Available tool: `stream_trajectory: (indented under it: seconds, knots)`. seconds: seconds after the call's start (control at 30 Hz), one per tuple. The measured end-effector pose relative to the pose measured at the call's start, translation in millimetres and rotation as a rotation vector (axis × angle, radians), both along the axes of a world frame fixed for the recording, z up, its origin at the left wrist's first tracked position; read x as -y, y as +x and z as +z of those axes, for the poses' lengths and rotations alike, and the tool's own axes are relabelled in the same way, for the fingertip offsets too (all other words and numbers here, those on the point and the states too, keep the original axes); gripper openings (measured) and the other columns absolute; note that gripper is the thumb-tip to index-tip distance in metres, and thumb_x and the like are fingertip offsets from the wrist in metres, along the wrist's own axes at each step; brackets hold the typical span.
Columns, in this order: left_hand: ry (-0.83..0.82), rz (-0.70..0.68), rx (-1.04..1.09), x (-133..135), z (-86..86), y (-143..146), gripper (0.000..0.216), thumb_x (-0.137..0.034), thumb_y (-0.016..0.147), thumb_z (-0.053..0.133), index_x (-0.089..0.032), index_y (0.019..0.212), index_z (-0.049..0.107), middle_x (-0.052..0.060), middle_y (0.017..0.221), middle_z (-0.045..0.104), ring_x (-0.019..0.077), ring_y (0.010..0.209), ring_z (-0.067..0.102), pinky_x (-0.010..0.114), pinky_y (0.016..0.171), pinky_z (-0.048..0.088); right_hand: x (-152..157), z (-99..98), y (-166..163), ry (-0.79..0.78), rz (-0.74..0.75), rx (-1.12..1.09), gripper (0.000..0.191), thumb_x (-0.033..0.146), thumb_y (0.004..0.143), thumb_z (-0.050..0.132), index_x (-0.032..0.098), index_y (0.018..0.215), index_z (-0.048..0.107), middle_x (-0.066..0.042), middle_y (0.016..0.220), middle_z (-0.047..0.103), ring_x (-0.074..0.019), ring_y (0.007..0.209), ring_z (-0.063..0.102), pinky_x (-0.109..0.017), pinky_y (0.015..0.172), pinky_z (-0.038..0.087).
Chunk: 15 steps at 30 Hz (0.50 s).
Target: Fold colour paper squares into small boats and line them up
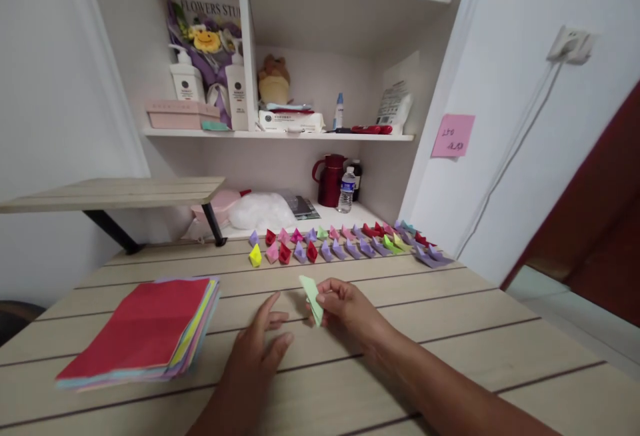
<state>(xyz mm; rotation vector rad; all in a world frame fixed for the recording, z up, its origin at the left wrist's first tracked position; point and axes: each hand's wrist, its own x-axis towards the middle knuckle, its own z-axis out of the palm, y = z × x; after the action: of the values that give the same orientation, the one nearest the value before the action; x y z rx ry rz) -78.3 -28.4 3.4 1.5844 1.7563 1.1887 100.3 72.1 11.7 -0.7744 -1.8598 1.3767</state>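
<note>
A folded piece of pale green paper (311,297) is pinched in my right hand (345,306), just above the table and tilted. To its left, my left hand (263,339) holds nothing, its fingers apart and the thumb pointing toward the green paper. Beyond both hands, small folded paper boats (300,253) in purple, red, pink, yellow and green stand in two rows. On the left lies a stack of coloured paper sheets (145,326), with a red one on top.
A slatted wooden table (450,343) carries everything. At the left rises a small raised shelf (115,193) on black legs. Behind the boats are a plastic bag (263,211), a dark red jug (330,179) and a water bottle (347,191).
</note>
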Motion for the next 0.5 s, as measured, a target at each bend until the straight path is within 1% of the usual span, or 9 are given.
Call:
stream_trajectory:
  seconds: [0.07, 0.1, 0.13, 0.2, 0.3, 0.33, 0.4, 0.43, 0.5]
  knots:
    - [-0.03, 0.057, 0.254, -17.9, 4.2, 5.6, 0.055, -0.045, 0.085, 0.051, -0.015, 0.131, 0.046, 0.012, 0.112, 0.069, 0.0213, 0.098, 0.069, 0.038, 0.091, 0.051, -1.0, -0.3, -1.7, -0.136, 0.004, -0.128, 0.034, 0.051, 0.089, 0.054, 0.018, 0.088, 0.056, -0.007, 0.079, 0.072, -0.0196, 0.072, 0.07, -0.034, 0.072, 0.054]
    - [-0.038, 0.086, 0.316, -27.2, 5.6, 9.0, 0.055, -0.05, 0.085, 0.048, -0.013, 0.126, 0.048, 0.013, 0.11, 0.069, 0.0215, 0.093, 0.07, 0.038, 0.088, 0.053, -0.7, -0.9, -0.7, -0.184, 0.005, -0.172, 0.035, 0.053, 0.087, 0.056, 0.018, 0.087, 0.056, -0.008, 0.082, 0.073, -0.0198, 0.076, 0.071, -0.035, 0.077, 0.054]
    - [-0.041, 0.114, 0.346, -35.7, 5.9, 12.9, 0.055, -0.053, 0.086, 0.044, -0.012, 0.122, 0.049, 0.014, 0.109, 0.068, 0.022, 0.089, 0.071, 0.039, 0.086, 0.053, 0.0, -1.5, 1.4, -0.241, 0.005, -0.218, 0.035, 0.053, 0.086, 0.059, 0.018, 0.086, 0.056, -0.008, 0.084, 0.073, -0.0198, 0.081, 0.071, -0.036, 0.081, 0.053]
    - [-0.032, 0.155, 0.338, -48.3, 3.0, 21.4, 0.056, -0.058, 0.089, 0.036, -0.013, 0.118, 0.051, 0.015, 0.113, 0.065, 0.0233, 0.09, 0.07, 0.042, 0.087, 0.052, 1.4, -2.9, 7.4, -0.413, 0.008, -0.35, 0.031, 0.046, 0.081, 0.069, 0.017, 0.088, 0.06, -0.007, 0.088, 0.073, -0.0184, 0.088, 0.07, -0.034, 0.086, 0.051]
    - [0.042, 0.143, 0.285, -51.6, -8.5, 34.9, 0.054, -0.061, 0.09, 0.036, -0.019, 0.117, 0.053, 0.012, 0.121, 0.061, 0.0241, 0.103, 0.065, 0.043, 0.097, 0.048, 2.1, -3.8, 15.1, -0.705, 0.001, -0.6, 0.024, 0.027, 0.07, 0.083, 0.016, 0.084, 0.067, -0.002, 0.083, 0.071, -0.0125, 0.079, 0.066, -0.025, 0.081, 0.05]
    - [0.096, 0.104, 0.249, -49.2, -12.7, 39.0, 0.053, -0.061, 0.09, 0.037, -0.021, 0.119, 0.053, 0.011, 0.123, 0.061, 0.0238, 0.106, 0.064, 0.042, 0.098, 0.047, 1.9, -3.8, 16.3, -0.756, -0.002, -0.654, 0.022, 0.022, 0.068, 0.085, 0.015, 0.081, 0.068, -0.001, 0.079, 0.07, -0.0107, 0.075, 0.064, -0.022, 0.077, 0.05]
    - [0.182, -0.013, 0.201, -42.6, -18.9, 45.7, 0.055, -0.061, 0.087, 0.045, -0.025, 0.127, 0.052, 0.008, 0.126, 0.062, 0.0232, 0.107, 0.062, 0.04, 0.098, 0.047, 1.4, -4.0, 16.6, -0.775, -0.003, -0.688, 0.018, 0.019, 0.069, 0.084, 0.014, 0.078, 0.069, 0.0, 0.075, 0.068, -0.0095, 0.071, 0.063, -0.02, 0.072, 0.049]
    - [0.196, -0.056, 0.184, -39.6, -20.4, 48.0, 0.057, -0.061, 0.084, 0.052, -0.026, 0.129, 0.051, 0.007, 0.126, 0.063, 0.0229, 0.105, 0.063, 0.039, 0.096, 0.048, 1.0, -4.4, 16.1, -0.775, -0.001, -0.69, 0.017, 0.019, 0.07, 0.083, 0.014, 0.078, 0.069, -0.001, 0.075, 0.068, -0.0096, 0.071, 0.063, -0.02, 0.071, 0.05]
    - [0.146, -0.055, 0.182, -36.0, -19.6, 50.3, 0.053, -0.052, 0.078, 0.063, -0.029, 0.125, 0.055, 0.003, 0.113, 0.069, 0.0204, 0.09, 0.066, 0.036, 0.087, 0.051, 0.3, -6.4, 15.0, -0.78, -0.003, -0.69, 0.017, 0.019, 0.071, 0.082, 0.013, 0.079, 0.069, -0.002, 0.076, 0.069, -0.0103, 0.071, 0.064, -0.021, 0.071, 0.05]
